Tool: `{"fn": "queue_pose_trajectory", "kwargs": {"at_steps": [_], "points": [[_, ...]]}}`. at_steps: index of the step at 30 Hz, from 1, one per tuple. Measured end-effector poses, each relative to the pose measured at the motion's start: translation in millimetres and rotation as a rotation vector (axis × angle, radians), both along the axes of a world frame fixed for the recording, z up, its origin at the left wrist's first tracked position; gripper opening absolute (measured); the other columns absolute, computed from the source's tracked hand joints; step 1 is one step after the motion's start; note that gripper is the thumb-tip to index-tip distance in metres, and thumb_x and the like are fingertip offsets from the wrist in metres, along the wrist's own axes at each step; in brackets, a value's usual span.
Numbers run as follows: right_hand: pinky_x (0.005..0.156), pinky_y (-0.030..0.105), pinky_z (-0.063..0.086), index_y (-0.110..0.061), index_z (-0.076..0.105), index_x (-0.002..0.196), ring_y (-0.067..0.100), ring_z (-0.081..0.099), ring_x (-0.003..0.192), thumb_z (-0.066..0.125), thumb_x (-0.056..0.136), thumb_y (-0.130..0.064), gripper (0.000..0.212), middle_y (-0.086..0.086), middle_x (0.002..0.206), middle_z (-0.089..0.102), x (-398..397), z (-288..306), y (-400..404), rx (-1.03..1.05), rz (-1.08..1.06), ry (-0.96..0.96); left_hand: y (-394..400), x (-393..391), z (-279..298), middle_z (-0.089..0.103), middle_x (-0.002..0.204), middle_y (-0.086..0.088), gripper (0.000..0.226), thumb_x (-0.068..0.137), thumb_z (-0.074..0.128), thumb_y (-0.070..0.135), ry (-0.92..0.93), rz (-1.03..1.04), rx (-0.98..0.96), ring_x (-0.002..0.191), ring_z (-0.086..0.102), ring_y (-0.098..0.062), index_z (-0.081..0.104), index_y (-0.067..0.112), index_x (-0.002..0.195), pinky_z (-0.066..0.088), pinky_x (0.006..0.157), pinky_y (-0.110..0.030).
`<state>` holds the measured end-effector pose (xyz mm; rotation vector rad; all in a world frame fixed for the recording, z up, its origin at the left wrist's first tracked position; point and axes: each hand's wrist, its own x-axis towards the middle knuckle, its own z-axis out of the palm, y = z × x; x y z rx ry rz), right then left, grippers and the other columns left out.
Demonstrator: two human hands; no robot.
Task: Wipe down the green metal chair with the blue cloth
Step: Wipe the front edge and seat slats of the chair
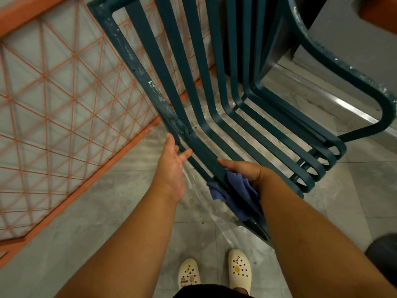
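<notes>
Grey tiled floor [90, 211], orange mesh railing [53, 93] behind; right hand [242, 171] presses crumpled blue cloth [238, 188] onto dark green slatted metal chair [193, 93], left hand [174, 166] open, fingertips touching frame.

The dark green slatted metal chair [217, 117] has a smooth painted finish with a dull sheen — its outer frame bar is scuffed and flecked with pale chipped patches. Pressed against a slat near the chair's lower edge, the crumpled blue cloth [240, 190] looks soft, matt and slightly fuzzy. Under the chair, the grey stone-look tiled floor [120, 196] is mottled and faintly glossy. Left of the chair, the orange-painted wire mesh panel [64, 104] looks thin and matt.
</notes>
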<state>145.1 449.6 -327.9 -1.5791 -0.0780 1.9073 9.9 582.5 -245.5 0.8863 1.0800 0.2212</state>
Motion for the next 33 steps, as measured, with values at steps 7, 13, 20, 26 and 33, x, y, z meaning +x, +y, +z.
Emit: {"fn": "queue_pose_trajectory", "kwargs": {"at_steps": [7,13,20,26,33], "points": [[0.064,0.025,0.05,-0.012,0.066,0.105,0.015,0.065,0.069,0.051,0.094,-0.053,0.045,0.005,0.08,0.068,-23.4,28.6,46.0,0.101,-0.214,-0.553,-0.6,-0.4,-8.1,0.034,0.152,-0.007,0.077,0.09,0.026,0.068,0.004,-0.014,0.002,0.137,0.034,-0.015,0.019,0.021,0.151,0.009,0.111,-0.047],[0.094,0.03,0.05,-0.023,0.025,0.151,0.017,0.055,0.12,0.053,0.096,-0.032,0.063,-0.002,0.158,0.026,-86.2,35.3,18.0,0.286,0.104,-1.401,1.0,-3.8,-8.8,0.034,0.153,-0.005,0.075,0.089,0.026,0.069,-0.021,-0.012,0.023,0.116,0.047,-0.008,0.02,0.027,0.151,0.006,0.112,-0.051],[0.114,0.057,0.025,-0.029,0.026,0.151,0.027,0.017,0.147,0.04,0.099,-0.037,0.054,-0.002,0.163,-0.004,-89.9,19.2,26.3,0.404,0.4,-1.664,6.0,-14.0,-6.3,0.041,0.149,-0.001,0.07,0.091,0.021,0.069,-0.067,-0.075,-0.054,0.135,0.035,-0.012,0.032,0.027,0.146,0.003,0.112,-0.049],[0.096,0.038,0.05,-0.028,-0.004,0.152,0.031,0.052,0.123,0.038,0.101,-0.041,0.068,0.013,0.161,-0.01,-87.2,27.8,31.6,0.153,0.268,-1.484,15.8,-30.4,-7.7,0.044,0.147,-0.002,0.077,0.088,0.02,0.073,0.025,-0.083,-0.069,0.144,0.019,-0.021,0.028,0.025,0.148,-0.003,0.112,-0.056],[0.085,0.031,0.052,-0.012,0.038,0.137,0.023,0.06,0.102,0.05,0.097,-0.038,0.049,0.01,0.137,0.044,-87.5,35.4,35.0,0.126,0.107,-1.453,34.9,-30.1,3.1,0.04,0.149,0.004,0.076,0.091,0.012,0.069,-0.019,-0.168,-0.039,0.145,0.016,-0.015,0.036,0.022,0.146,-0.006,0.113,-0.053]]}}
